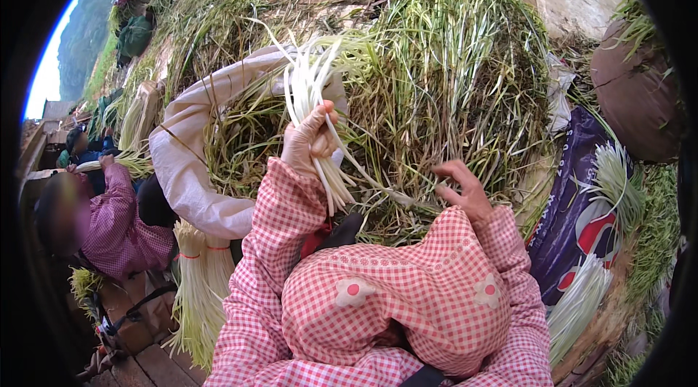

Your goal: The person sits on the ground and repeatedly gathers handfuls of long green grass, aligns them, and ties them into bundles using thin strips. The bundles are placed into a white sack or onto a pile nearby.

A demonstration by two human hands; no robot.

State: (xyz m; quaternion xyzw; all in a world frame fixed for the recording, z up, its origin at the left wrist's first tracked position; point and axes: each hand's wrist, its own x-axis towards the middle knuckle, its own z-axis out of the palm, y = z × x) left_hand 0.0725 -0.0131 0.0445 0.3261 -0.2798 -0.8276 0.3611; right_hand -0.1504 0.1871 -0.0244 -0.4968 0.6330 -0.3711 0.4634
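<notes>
My left hand (313, 141) is closed round a bunch of blanched chives (309, 80), held up over the heap. The pale leafy ends fan out above the fist and the cut-looking white ends poke out below it. One longer strand trails from the bunch down to the right. My right hand (465, 192) hovers at the near edge of the chive heap (451, 89), with thumb and forefinger apart and nothing visible between them. Checked pink cloth (392, 292) covers my lap and both sleeves.
A rolled white sack (182, 162) rings part of the heap at left. Tied chive bundles (200, 285) hang beside it. On the right, loose pale bunches (614, 187) lie on a purple printed sack (571, 191), near a brown bulging sack (632, 89). A co-worker (120, 220) sits at left.
</notes>
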